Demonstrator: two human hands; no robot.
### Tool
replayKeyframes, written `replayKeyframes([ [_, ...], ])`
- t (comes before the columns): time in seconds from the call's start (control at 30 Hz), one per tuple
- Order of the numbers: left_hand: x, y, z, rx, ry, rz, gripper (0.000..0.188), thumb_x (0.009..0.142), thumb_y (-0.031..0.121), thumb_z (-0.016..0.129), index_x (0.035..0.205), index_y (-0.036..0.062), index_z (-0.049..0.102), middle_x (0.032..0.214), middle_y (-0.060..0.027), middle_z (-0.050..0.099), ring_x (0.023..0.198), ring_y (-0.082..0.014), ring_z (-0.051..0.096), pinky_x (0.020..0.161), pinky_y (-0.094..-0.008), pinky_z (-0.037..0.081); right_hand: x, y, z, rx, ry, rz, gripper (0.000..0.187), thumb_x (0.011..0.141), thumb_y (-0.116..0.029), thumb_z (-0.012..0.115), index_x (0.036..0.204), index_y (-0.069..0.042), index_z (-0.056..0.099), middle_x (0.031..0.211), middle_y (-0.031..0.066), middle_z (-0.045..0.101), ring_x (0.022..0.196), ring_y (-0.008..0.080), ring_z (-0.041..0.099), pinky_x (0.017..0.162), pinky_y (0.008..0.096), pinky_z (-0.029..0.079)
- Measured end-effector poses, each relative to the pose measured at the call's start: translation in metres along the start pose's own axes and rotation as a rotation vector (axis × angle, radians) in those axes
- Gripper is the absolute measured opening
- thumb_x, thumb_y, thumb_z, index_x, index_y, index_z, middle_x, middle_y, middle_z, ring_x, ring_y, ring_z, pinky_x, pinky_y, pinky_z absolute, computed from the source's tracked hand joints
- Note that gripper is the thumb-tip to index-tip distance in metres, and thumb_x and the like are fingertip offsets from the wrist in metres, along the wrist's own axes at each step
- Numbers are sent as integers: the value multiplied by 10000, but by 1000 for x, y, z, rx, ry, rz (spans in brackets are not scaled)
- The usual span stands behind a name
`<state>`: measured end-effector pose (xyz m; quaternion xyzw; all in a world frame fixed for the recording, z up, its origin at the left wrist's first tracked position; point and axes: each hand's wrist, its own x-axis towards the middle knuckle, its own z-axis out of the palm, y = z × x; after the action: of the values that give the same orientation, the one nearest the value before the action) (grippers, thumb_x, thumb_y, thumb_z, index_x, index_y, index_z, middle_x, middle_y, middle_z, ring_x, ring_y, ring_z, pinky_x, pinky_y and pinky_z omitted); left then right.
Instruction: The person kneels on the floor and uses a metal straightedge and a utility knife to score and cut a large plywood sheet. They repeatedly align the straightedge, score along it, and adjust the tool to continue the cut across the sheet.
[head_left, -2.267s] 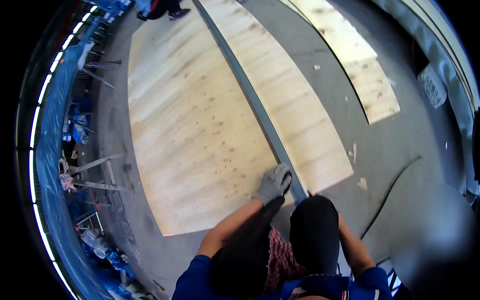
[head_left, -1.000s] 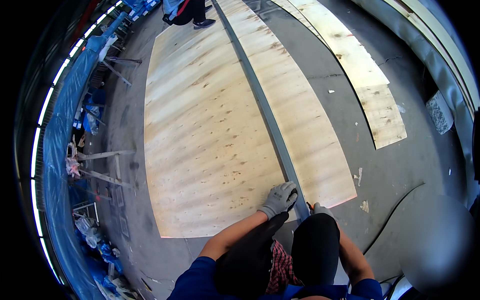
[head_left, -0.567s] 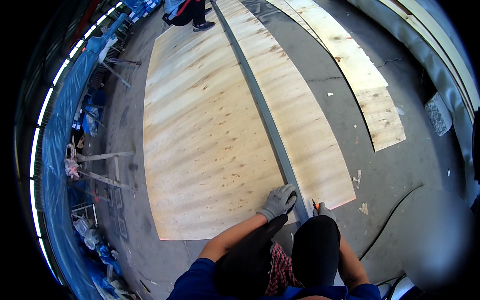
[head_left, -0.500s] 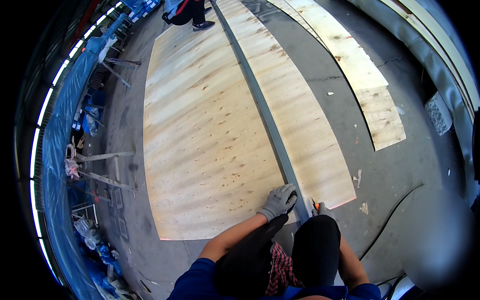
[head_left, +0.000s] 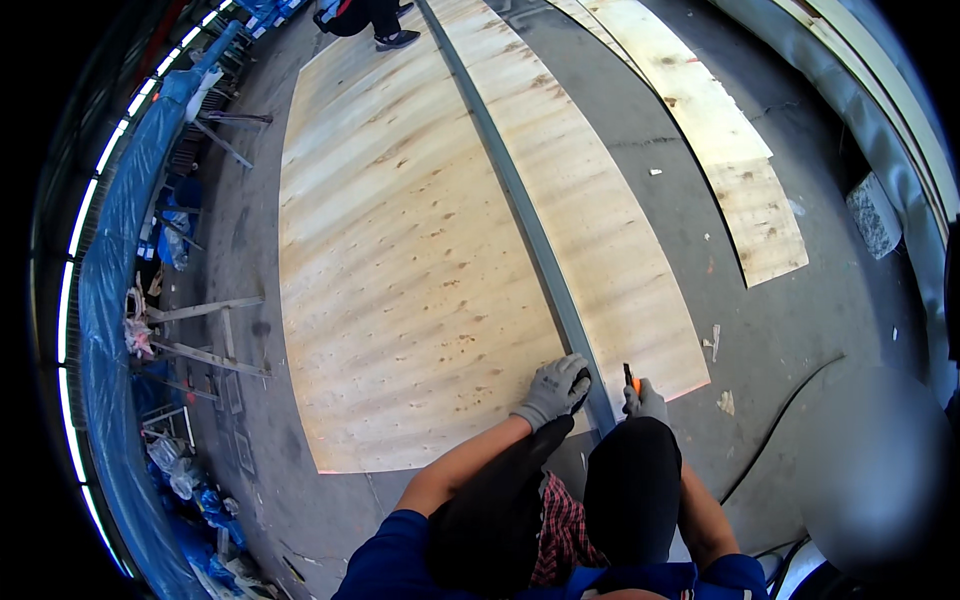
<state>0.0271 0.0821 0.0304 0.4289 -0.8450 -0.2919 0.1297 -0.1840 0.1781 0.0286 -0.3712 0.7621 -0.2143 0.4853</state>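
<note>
A large plywood sheet [head_left: 400, 290] lies on the floor in front of me. Running lengthwise over it is a long grey metal bar [head_left: 532, 235]. My left hand [head_left: 552, 392], in a grey glove, presses on the near end of this bar, its fingers curled at the bar's left edge. To the right of the bar, my right hand [head_left: 652, 404], gloved too, grips an orange and black utility knife [head_left: 632, 380] above the sheet's near edge. The knife points away from me and stands apart from the bar. My right knee hides part of the right wrist.
At the far end a crouching person [head_left: 375, 18] is partly in view. Narrow plywood strips [head_left: 725, 150] lie to the right, with a grey block [head_left: 873, 215] beyond. A black cable [head_left: 790, 420] crosses the floor on my right. Blue sheeting [head_left: 120, 270] and metal stands [head_left: 215, 308] line the left.
My right hand has moved forward and come out from behind the knee, so more of the knife shows. My left hand stays on the bar. The view has shifted slightly.
</note>
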Motion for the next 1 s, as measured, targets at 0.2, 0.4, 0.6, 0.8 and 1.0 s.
replayKeyframes([
  [0.2,-3,-4,1,32,-43,-40,432,942,374,534,1264,89,578,1332,-141,564,1197,-323,548,1008,-450,418,17,-60,-32,508,-35,-57,237,1009,-287,521,929,-68,480,574,9,502,429,65,444,392,266,381],
  [0.4,3,-1,-3,-46,-52,-86,441,940,362,556,1274,74,569,1347,-154,548,1217,-331,531,1017,-453,418,17,-104,-46,449,-55,-113,236,1006,-285,522,942,-60,486,583,10,494,453,70,440,397,272,372],
  [0.6,48,-61,-19,139,120,-155,597,926,413,587,1385,50,471,1416,-185,484,1284,-354,477,1058,-442,404,29,-119,-53,193,-189,-11,269,997,-279,508,1023,-12,496,668,131,637,515,207,625,459,354,508],
  [0.8,125,-93,-69,317,-66,-229,981,804,584,675,1508,31,274,1569,-174,260,1439,-330,280,1142,-438,314,57,-183,-78,66,-197,-51,276,1005,-281,481,977,-7,471,691,120,625,513,204,625,466,350,512],
  [1.0,186,-123,-94,448,-274,-274,1170,701,668,726,1529,25,208,1613,-165,145,1490,-311,161,1174,-435,274,97,-227,-69,-107,-197,-63,298,1003,-281,465,934,9,457,707,133,625,553,213,638,477,362,514],
])
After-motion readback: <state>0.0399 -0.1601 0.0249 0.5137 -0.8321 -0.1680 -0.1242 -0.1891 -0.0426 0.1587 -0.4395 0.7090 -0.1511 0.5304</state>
